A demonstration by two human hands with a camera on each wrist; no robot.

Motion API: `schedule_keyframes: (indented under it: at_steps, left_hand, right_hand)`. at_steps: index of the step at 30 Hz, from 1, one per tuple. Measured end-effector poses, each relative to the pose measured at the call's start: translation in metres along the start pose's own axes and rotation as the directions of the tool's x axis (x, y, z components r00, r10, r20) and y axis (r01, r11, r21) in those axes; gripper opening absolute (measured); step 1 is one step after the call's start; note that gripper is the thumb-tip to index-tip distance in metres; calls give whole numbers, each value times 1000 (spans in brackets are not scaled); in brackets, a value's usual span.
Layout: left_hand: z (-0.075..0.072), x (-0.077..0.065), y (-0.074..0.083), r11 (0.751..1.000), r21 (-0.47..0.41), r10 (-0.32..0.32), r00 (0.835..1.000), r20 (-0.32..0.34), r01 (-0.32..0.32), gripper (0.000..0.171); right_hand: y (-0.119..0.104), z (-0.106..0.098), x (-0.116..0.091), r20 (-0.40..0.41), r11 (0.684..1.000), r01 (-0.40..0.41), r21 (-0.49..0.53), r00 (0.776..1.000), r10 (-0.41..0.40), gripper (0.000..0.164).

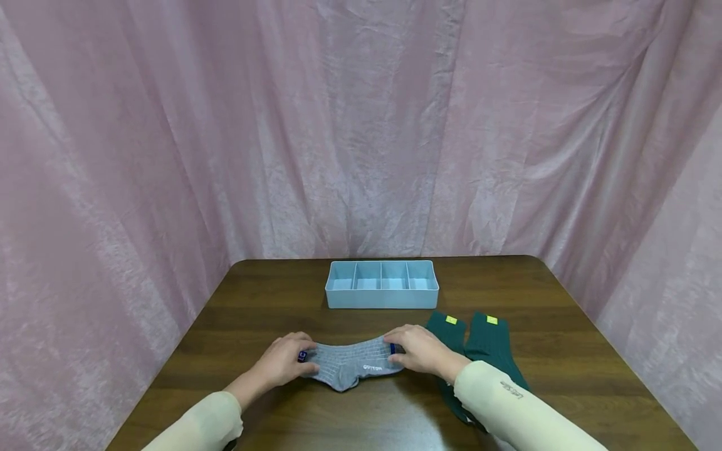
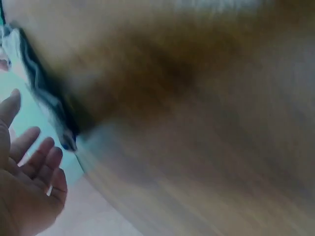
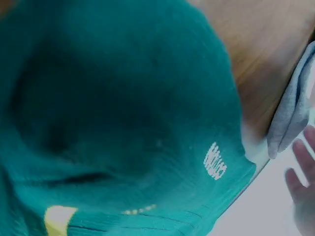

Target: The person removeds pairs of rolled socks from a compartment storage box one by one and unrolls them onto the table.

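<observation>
A light grey ribbed sock (image 1: pixel 345 364) lies across the table, its heel toward the front, with white lettering and a dark blue patch at either end. My left hand (image 1: pixel 287 359) is at its left end, thumb and fingers apart. In the left wrist view that hand (image 2: pixel 34 177) has its fingers spread beside the sock (image 2: pixel 42 91). At the right end, my right hand (image 1: pixel 420 349) touches the sock with thumb and fingers apart. Its fingers (image 3: pixel 304 160) look fairly straight in the right wrist view, close to the grey sock (image 3: pixel 290 110).
Two dark green socks (image 1: pixel 489 343) with yellow labels lie at the right, partly under my right forearm. A light blue divided box (image 1: pixel 382 299) stands behind the grey sock on the brown wooden table (image 1: pixel 271 294). Pink curtains (image 1: pixel 361 125) hang beyond the table.
</observation>
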State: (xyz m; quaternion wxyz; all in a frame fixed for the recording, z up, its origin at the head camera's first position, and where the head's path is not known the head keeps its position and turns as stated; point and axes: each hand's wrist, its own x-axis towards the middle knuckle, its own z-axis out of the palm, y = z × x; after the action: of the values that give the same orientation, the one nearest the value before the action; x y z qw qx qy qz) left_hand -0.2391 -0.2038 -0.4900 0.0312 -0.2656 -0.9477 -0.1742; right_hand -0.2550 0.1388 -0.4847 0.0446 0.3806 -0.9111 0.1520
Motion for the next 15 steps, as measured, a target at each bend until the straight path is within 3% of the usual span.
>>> schedule_keyframes:
  at_steps: [3, 6, 9, 15]
  left_hand:
    - [7, -1, 3, 999, 32, -31, 999, 20, 31, 49]
    - [13, 0, 4, 996, 76, -40, 999, 12, 38, 51]
    - [15, 2, 4, 995, 96, -37, 999, 2, 36, 50]
    - [13, 9, 0, 994, 99, -44, 997, 63, 38, 51]
  right_hand:
    - [-2, 2, -1, 88, 999, -49, -12, 995, 50, 42]
    - [-4, 3, -2, 119, 996, -89, -20, 989, 91, 43]
    - [-5, 3, -4, 116, 996, -82, -45, 989, 87, 43]
    - [-9, 3, -6, 115, 992, -28, -126, 992, 43, 42]
